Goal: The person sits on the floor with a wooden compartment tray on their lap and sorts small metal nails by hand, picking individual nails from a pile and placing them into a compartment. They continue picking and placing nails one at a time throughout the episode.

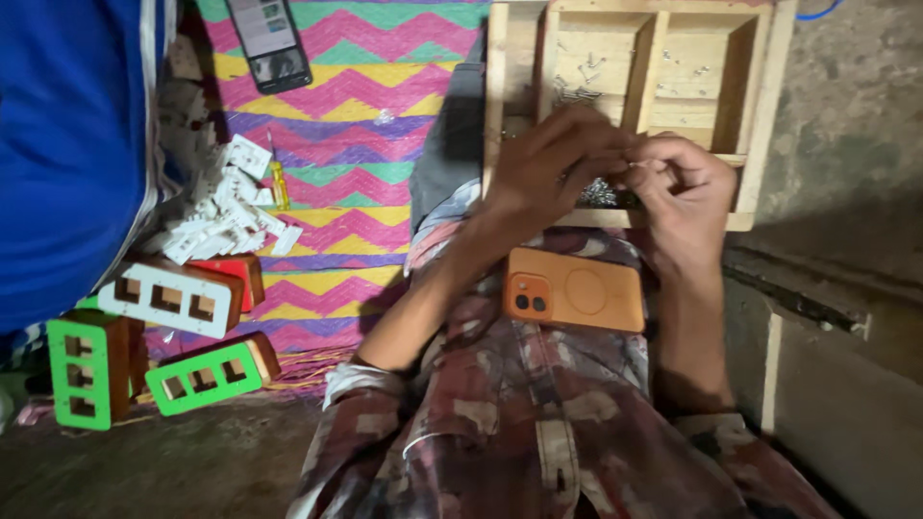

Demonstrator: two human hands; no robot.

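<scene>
My left hand (558,163) and my right hand (685,187) meet over the near edge of a wooden compartment tray (760,115). Their fingertips pinch together around something very small that I cannot make out. A heap of small metal screws (598,192) lies in the tray just under the fingers. More screws are scattered in the far compartments. An orange phone (577,288) rests on my lap, against my patterned shirt, below both hands.
A zigzag woven mat (356,125) lies at left with a dark phone (269,43), a small yellow screwdriver (279,183), a pile of white plastic parts (226,207) and green and white switch boxes (144,336). A person in blue (67,144) sits at far left.
</scene>
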